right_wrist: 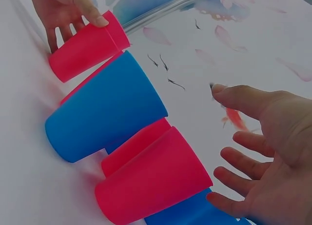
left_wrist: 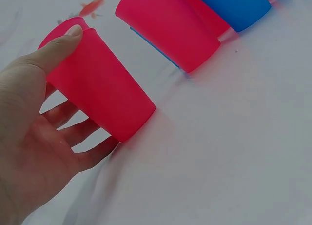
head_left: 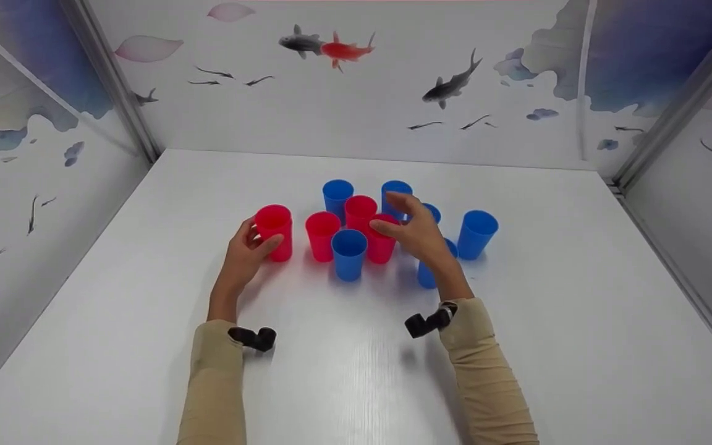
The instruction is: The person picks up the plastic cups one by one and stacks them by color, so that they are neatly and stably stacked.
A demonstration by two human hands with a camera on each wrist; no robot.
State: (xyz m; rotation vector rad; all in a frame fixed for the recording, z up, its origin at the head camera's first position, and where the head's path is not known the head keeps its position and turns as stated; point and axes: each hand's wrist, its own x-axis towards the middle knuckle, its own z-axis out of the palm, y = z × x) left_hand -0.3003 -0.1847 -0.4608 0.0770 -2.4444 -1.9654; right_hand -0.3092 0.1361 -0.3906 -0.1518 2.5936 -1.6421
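My left hand (head_left: 246, 256) holds a red cup (head_left: 277, 238) upright at the left end of the group, thumb on its near side and fingers round the back. A second rim line shows just below the top of this red cup (left_wrist: 102, 83), as of nested cups. My right hand (head_left: 421, 233) hovers with fingers spread over the rightmost red cup (head_left: 381, 247); in the right wrist view its palm (right_wrist: 287, 152) has nothing in it. Between the hands stand a blue cup (head_left: 349, 259) at the front and two red cups, one left (head_left: 322, 238) and one behind (head_left: 360, 210).
More blue cups stand around: one at the back left (head_left: 337, 194), one behind the right hand (head_left: 395, 188), one at the far right (head_left: 476, 238), and others partly hidden by the right hand and wrist. Panels with painted fish (head_left: 343, 50) border the white table (head_left: 331, 383).
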